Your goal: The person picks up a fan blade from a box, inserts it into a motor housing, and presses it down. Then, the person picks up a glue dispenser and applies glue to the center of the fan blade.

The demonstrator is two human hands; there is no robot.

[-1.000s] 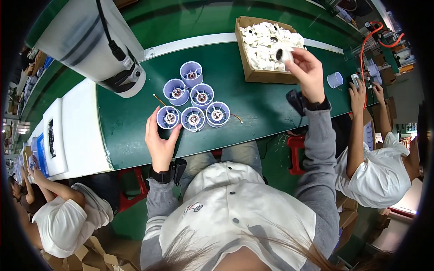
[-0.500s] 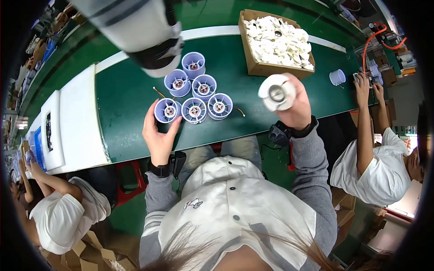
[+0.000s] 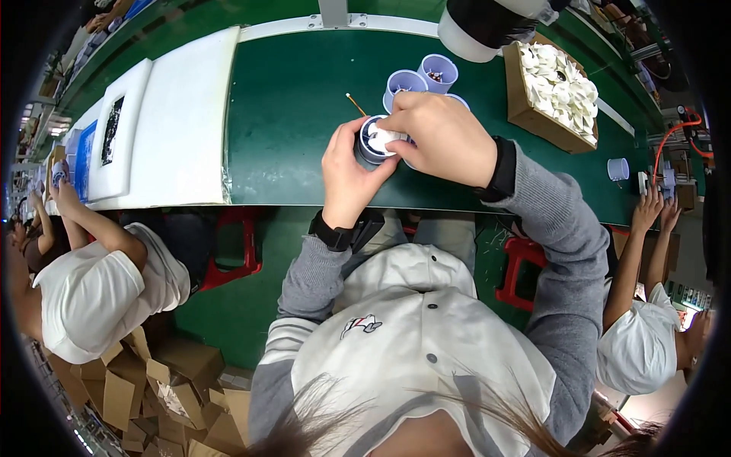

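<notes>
My left hand (image 3: 349, 174) is wrapped around a pale purple, cup-shaped fan housing (image 3: 371, 158) close to the table's front edge. A thin wire with a light tip (image 3: 355, 104) sticks out behind it. My right hand (image 3: 445, 139) reaches over from the right and pinches a white fan impeller (image 3: 381, 139) at the housing's open mouth. Fingers partly cover the impeller, so how deep it sits cannot be seen. Just beyond my right hand stand more housings of the same kind, one at the back (image 3: 438, 71) and one nearer (image 3: 403, 81); others are hidden behind the hand.
A cardboard box (image 3: 525, 107) heaped with white impellers (image 3: 560, 87) stands at the right. A black-and-white cylindrical object (image 3: 480, 34) hangs over the far edge. White foam sheets (image 3: 179, 114) cover the table's left end. A lone housing (image 3: 617, 169) stands far right, near a co-worker's hands (image 3: 656, 207).
My right hand has come left and down with the impeller, from beside the box to the housing's mouth. My left hand still grips that housing. The whole view has shifted.
</notes>
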